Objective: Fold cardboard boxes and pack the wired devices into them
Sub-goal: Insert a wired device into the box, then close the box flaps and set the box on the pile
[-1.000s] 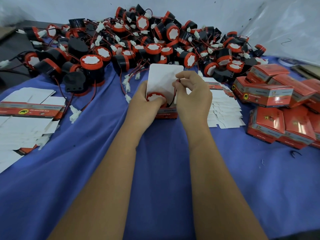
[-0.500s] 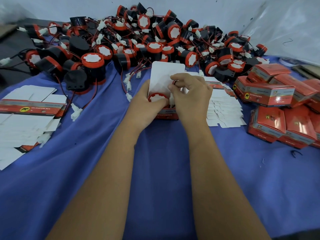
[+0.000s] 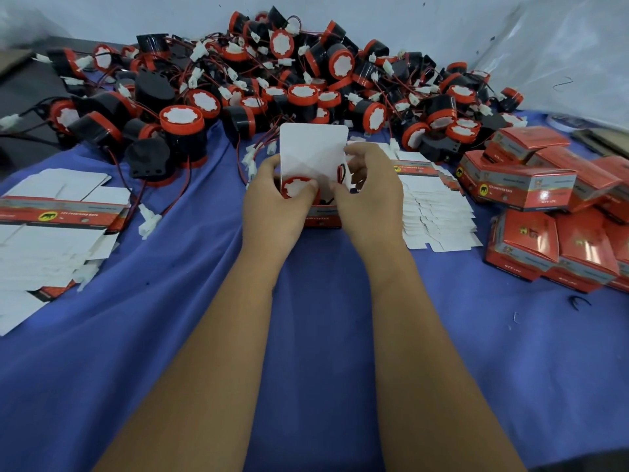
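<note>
About a dozen closed red cardboard boxes (image 3: 531,185) sit finished, while both hands, the left hand (image 3: 272,195) and right hand (image 3: 369,192), hold an open red box (image 3: 323,216), apparently tucking in a red-rimmed black device (image 3: 299,187), with a large heap of wired black-and-red devices (image 3: 272,80) unpacked.

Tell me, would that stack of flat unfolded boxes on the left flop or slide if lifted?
Probably both. The flat unfolded boxes look like thin card, so likely bendy and light. They lie fanned and loose on the blue cloth, so sheets would probably slip apart.

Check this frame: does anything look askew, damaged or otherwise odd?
Nothing is visibly damaged. The finished boxes at right sit tumbled, several tilted rather than stacked. The open box between the left hand and right hand has its device in, but a red wire still sticks out.
</note>
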`<state>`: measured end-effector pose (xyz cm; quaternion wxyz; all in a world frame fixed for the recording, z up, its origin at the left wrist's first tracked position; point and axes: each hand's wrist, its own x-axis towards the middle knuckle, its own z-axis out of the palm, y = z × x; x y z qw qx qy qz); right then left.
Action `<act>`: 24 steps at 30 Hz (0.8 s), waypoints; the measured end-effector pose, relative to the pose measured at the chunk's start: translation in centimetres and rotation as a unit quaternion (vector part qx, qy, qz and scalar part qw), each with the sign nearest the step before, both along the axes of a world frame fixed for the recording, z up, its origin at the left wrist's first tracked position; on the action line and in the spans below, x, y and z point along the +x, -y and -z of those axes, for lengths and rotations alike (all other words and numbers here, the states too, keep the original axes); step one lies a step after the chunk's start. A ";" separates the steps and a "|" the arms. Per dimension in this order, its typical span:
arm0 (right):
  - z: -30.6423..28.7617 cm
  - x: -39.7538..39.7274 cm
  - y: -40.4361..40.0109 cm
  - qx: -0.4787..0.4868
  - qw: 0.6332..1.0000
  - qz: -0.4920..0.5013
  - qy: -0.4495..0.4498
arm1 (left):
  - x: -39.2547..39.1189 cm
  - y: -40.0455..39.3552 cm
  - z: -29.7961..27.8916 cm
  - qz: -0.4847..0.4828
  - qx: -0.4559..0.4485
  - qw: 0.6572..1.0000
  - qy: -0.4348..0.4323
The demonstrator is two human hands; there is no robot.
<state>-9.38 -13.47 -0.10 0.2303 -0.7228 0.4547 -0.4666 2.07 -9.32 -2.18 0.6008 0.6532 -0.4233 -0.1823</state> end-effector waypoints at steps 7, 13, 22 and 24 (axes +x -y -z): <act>0.5 0.4 -0.5 0.000 0.997 -0.082 0.017 | -0.1 0.0 -0.2 0.023 0.001 1.000 0.010; 0.3 0.2 -0.5 0.076 0.990 -0.076 0.086 | 0.4 0.2 -0.9 0.071 -0.066 0.962 -0.256; 1.0 0.9 -0.4 0.107 0.985 -0.070 0.119 | 0.6 0.0 -0.2 0.055 -0.010 0.997 -0.048; 0.9 0.7 -0.3 0.113 0.981 -0.086 0.129 | 0.6 -0.1 -0.2 0.012 -0.020 0.999 -0.028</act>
